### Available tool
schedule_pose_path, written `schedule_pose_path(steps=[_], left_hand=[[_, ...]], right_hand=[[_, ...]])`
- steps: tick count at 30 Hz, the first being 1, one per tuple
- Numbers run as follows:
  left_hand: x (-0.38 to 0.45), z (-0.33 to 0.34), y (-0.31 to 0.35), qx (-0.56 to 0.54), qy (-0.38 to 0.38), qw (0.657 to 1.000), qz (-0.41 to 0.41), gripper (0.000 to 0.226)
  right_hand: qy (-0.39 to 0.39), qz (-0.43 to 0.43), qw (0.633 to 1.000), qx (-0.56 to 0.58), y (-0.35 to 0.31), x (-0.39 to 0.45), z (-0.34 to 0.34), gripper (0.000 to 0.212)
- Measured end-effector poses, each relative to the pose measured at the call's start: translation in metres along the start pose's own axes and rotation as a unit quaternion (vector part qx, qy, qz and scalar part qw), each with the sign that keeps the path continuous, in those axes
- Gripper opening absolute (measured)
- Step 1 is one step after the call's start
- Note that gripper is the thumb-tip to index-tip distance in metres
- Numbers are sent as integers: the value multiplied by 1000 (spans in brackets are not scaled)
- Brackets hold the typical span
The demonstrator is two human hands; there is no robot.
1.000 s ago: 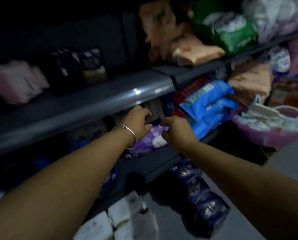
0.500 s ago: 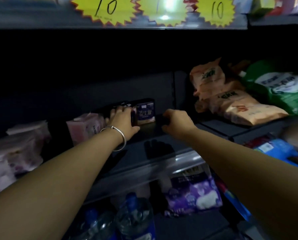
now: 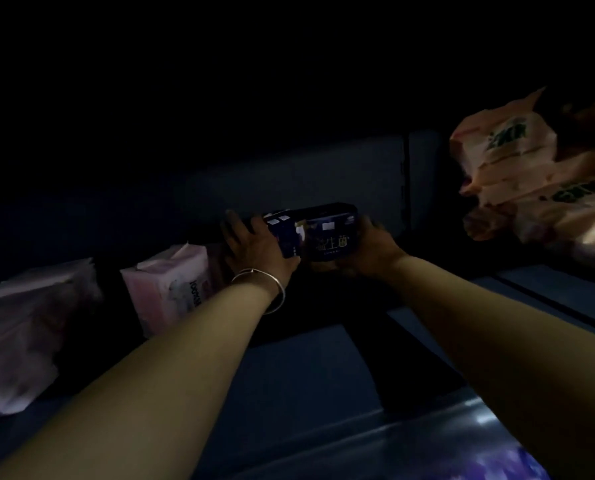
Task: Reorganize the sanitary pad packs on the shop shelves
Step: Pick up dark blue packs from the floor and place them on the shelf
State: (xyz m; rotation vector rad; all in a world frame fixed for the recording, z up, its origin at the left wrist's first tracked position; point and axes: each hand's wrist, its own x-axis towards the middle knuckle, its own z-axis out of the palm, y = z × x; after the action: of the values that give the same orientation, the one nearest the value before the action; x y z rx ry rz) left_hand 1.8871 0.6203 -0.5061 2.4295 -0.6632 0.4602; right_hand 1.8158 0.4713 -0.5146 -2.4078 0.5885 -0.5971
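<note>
Since half a second ago both hands have closed in on the dark packs (image 3: 318, 233), which now sit gathered between the palms at the back of the shelf (image 3: 299, 368), where earlier the right hand rested apart from them on the shelf surface; the view has also dropped, so the yellow price tags above are out of frame. Left hand (image 3: 258, 249) grips the left end, fingers curled round a smaller pack with pale labels; right hand (image 3: 372, 249) holds the right end of the larger pack bearing pale lettering. Whether the group rests on the shelf or is lifted cannot be told in this light. Judged from appearance, these are light, film-wrapped, compressible packs, likely slippery against each other; squeezing from the two short ends appears the soundest hold, with risk of the middle buckling. A pink pack (image 3: 171, 289) stands just beside the left wrist, which carries a bangle (image 3: 265, 285). Orange bags (image 3: 531, 174) lie well apart to the right.
</note>
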Motion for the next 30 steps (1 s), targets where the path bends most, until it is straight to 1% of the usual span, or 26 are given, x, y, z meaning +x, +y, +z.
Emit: schedule_pose_path(steps=[3,6,8,9,11,14,15,16,18,19,21,23,25,27,29,30], left_hand=[[14,7,-6,10,28,1000,-2,78],[25,10,-14,21,27,999,7,75],[29,11,-17,10,23,1000,14,75],[30,12,-18,-3,22,1000,16,75],[31,11,-17,-25,23,999,15,74],[34,10,-18,-41,30,999,17,72],[34,10,-18,-46,34,998,19,71],[35,9,-19,-51,36,998,20,71],[36,7,-19,-54,33,998,16,72],[37,6,-19,-56,28,998,13,73],[39,2,-19,-68,21,997,6,74],[39,0,-19,-77,22,997,2,76],[37,3,-19,-73,34,997,1,78],[33,6,-18,-45,40,998,-16,80],[29,5,-15,-18,23,999,-39,88],[28,4,-12,-7,9,999,-47,93]], right_hand=[[17,17,998,50,8,26,7,99],[3,-8,999,49,10,43,9,100],[13,-13,1000,25,9,53,11,92],[30,-14,999,9,9,58,12,86],[53,7,998,-38,10,64,11,77],[53,10,994,-99,15,66,8,64],[70,8,991,-111,16,67,5,59],[87,13,990,-108,13,63,0,59],[102,18,991,-89,8,57,-10,64],[102,2,992,-70,8,58,-13,64],[79,-19,996,-24,1,50,-16,62],[71,-18,997,16,-1,44,-12,73],[72,11,996,55,0,40,-11,89],[44,42,997,41,4,41,-11,99],[7,57,998,-33,2,40,-11,96],[4,65,997,-51,-1,37,-10,95]])
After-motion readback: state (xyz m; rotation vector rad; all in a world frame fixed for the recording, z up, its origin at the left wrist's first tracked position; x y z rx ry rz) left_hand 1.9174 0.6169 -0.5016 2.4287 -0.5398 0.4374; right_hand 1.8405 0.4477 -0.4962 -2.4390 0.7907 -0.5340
